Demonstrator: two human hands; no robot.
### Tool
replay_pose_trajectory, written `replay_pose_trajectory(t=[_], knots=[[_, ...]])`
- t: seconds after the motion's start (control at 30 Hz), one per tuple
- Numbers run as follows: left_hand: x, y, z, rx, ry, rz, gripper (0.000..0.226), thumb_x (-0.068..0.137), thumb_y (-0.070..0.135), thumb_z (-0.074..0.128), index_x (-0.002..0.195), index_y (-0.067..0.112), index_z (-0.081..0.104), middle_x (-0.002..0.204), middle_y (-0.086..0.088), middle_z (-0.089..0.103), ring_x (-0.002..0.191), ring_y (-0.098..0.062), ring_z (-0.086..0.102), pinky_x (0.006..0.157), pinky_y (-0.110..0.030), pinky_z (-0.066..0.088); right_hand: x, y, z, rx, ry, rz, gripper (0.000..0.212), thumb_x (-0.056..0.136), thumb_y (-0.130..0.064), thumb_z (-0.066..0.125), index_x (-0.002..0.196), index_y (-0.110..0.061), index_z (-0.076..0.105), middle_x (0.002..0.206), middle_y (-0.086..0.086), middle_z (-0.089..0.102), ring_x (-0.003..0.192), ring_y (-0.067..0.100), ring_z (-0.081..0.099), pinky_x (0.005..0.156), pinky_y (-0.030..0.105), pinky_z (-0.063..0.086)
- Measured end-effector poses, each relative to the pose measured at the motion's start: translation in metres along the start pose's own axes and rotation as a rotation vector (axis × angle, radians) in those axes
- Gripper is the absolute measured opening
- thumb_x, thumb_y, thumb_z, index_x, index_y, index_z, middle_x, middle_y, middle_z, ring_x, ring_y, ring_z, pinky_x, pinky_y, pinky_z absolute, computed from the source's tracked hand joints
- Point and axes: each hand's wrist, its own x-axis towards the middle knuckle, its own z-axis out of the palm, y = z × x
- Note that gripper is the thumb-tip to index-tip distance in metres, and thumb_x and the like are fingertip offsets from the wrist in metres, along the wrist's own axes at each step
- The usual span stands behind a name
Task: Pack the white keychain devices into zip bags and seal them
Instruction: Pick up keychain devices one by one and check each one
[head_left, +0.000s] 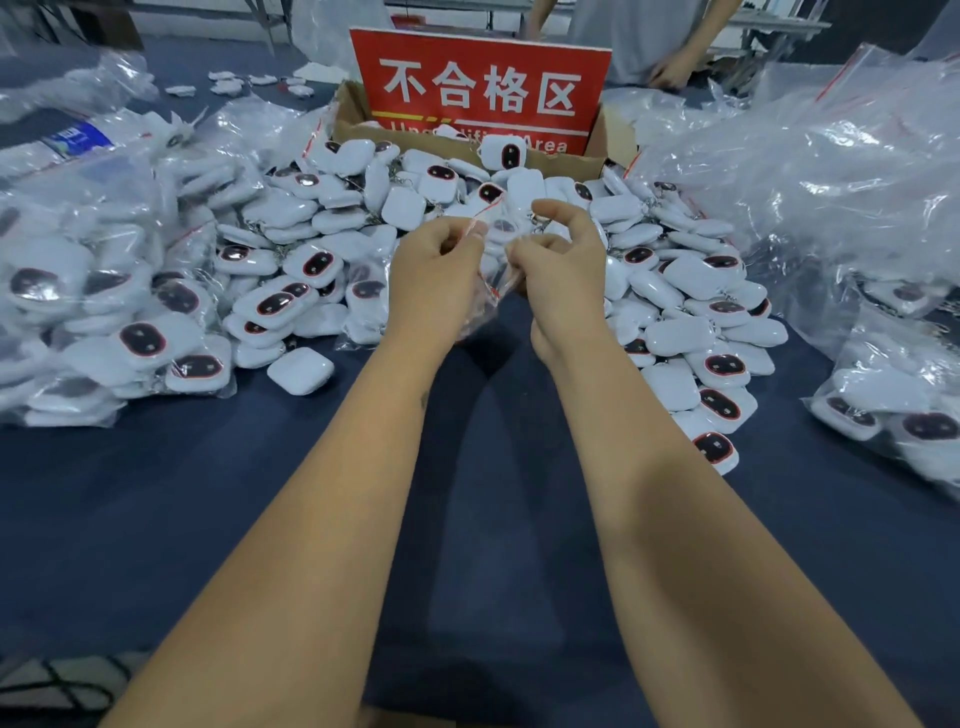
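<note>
Two bare forearms reaching forward from the bottom edge over a dark blue table. Left hand with fingers curled, pinching the red-striped mouth of a clear zip bag. Right hand pinching the same bag's mouth from the other side, thumb and forefinger raised near a small metal key ring. Bag hanging limp between both hands, above the table; whether a device already sits inside, unclear through the crumpled film.

Beyond the hands, a wide heap of white keychain devices, rounded squares with dark oval windows edged in red, many with short chains. One loose device lying face down just left of the left forearm. Bagged devices stacked on the left; more at far right. Piles of empty clear bags at right. Behind the heap, a cardboard box holding a red sign reading "Unqualified Area". Another person's hand at the far table edge.

Judgement on handling: devices likely light, hard-shelled and smooth, so apt to slide; best taken across the flat sides or by the chain. Bag film thin, soft and slippery, with no stiffness of its own; best held at the firmer zip strip, then pressed along it from one end to seal.
</note>
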Motion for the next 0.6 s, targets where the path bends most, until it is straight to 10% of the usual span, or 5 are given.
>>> replay_pose_trajectory(t=[0.33,0.5,0.6], knots=[[0.038,0.081,-0.08,0.02,0.051,0.086,0.016,0.089,0.01,0.062,0.079,0.02,0.069,0.068,0.003,0.061,0.046,-0.006,0.051,0.048,-0.021,0.045,0.008,-0.077,0.049,0.036,-0.113,-0.115,0.027,0.081,0.012,0.056,0.092,-0.013,0.058,0.086,0.011,0.06,0.048,0.012,0.058,0.05,0.023,0.045],[0.05,0.096,-0.094,-0.15,0.412,0.387,0.023,0.094,0.004,0.049,0.073,0.014,0.053,0.056,0.008,0.043,0.051,-0.012,0.041,0.055,-0.026,0.036,0.01,-0.074,0.074,0.272,-0.343,-0.143,0.02,0.095,-0.003,0.055,0.112,-0.014,0.055,0.106,0.008,0.062,0.075,0.015,0.069,0.072,0.029,0.055],[0.053,0.09,-0.087,-0.148,0.515,0.407,0.019,0.095,0.008,0.052,0.078,0.015,0.053,0.071,0.002,0.052,0.067,-0.013,0.045,0.065,-0.026,0.04,0.011,-0.037,0.063,-0.231,-0.224,-0.16,0.039,0.093,-0.002,0.048,0.128,-0.016,0.054,0.123,-0.001,0.057,0.108,0.017,0.061,0.087,0.029,0.047]])
